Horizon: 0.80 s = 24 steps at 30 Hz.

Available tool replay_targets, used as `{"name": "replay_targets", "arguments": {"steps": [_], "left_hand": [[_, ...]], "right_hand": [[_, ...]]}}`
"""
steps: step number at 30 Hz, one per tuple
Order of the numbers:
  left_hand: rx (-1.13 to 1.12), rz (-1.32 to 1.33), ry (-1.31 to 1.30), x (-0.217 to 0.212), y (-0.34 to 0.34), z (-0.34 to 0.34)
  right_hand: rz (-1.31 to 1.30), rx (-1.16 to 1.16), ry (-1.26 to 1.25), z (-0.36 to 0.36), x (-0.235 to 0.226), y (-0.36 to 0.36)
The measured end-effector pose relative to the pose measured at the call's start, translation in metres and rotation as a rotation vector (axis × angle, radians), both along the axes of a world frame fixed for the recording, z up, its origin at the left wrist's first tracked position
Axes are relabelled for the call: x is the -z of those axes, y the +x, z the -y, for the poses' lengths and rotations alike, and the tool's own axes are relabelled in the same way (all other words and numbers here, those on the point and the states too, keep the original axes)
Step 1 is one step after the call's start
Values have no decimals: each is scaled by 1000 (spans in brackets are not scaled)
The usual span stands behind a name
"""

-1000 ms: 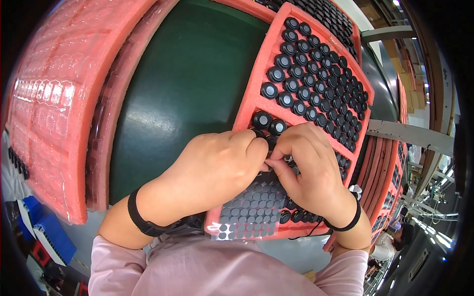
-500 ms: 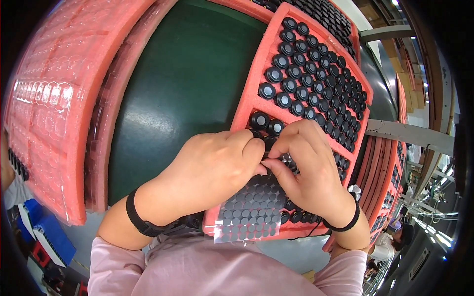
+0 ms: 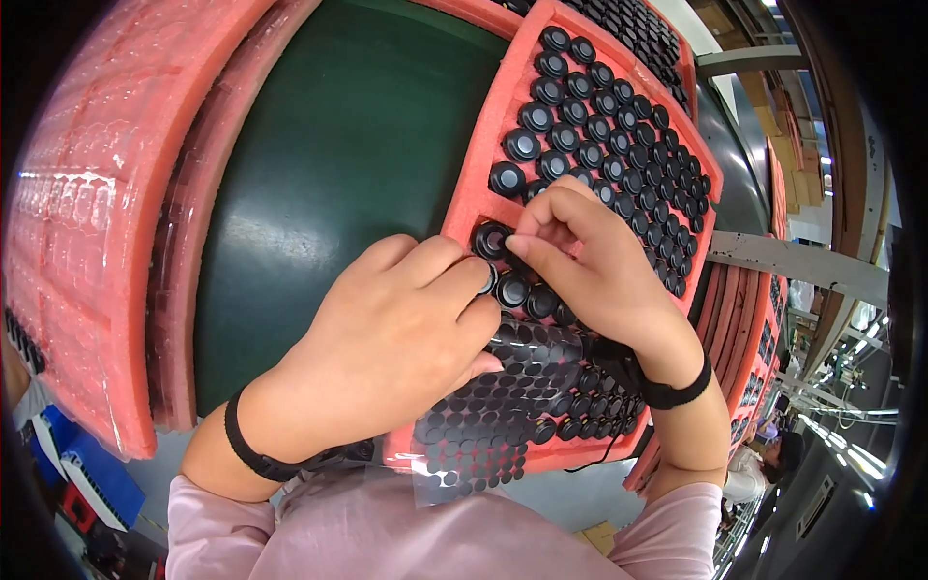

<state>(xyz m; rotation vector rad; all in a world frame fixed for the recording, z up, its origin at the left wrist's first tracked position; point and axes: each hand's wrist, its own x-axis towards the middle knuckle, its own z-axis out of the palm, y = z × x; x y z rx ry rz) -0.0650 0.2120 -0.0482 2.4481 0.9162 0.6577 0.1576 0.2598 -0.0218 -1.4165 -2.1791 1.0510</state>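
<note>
A pink foam tray [image 3: 462, 198] holds rows of black round parts [image 3: 522, 145], many with a grey disc on top. My left hand [image 3: 396, 333] is closed over the tray's left edge. Its fingertips reach a round part with a pale rim, and what they grip is hidden. My right hand [image 3: 604, 275] pinches thumb and forefinger together by a black part [image 3: 490, 240] near that edge; something small and dark shows below the fingertips, too hidden to name. Beneath my hands, a clear sheet of dark round stickers [image 3: 483, 416] lies across the tray's near end.
A dark green work surface [image 3: 338, 164] lies left of the tray. Plastic-covered pink foam trays [image 3: 87, 213] are stacked at far left. More pink trays [image 3: 739, 319] stand at right beside a grey metal bar [image 3: 802, 263]. Blue bins [image 3: 97, 464] sit lower left.
My hands, which met over the tray, have moved apart: the right one up toward the upper rows, the left one slightly left. The sticker sheet has shifted and looks darker.
</note>
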Motion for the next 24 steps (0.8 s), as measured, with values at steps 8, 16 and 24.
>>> {"name": "replay_targets", "arguments": {"steps": [8,16,24], "left_hand": [[-44,-25,37,8,7,2],[-60,-58,10,15,8,1],[-62,-71,-26,17,6,2]], "right_hand": [[84,15,-78,-10,22,5],[99,-7,-64,-11,31,3],[124,-23,-4,-9,34,1]]}}
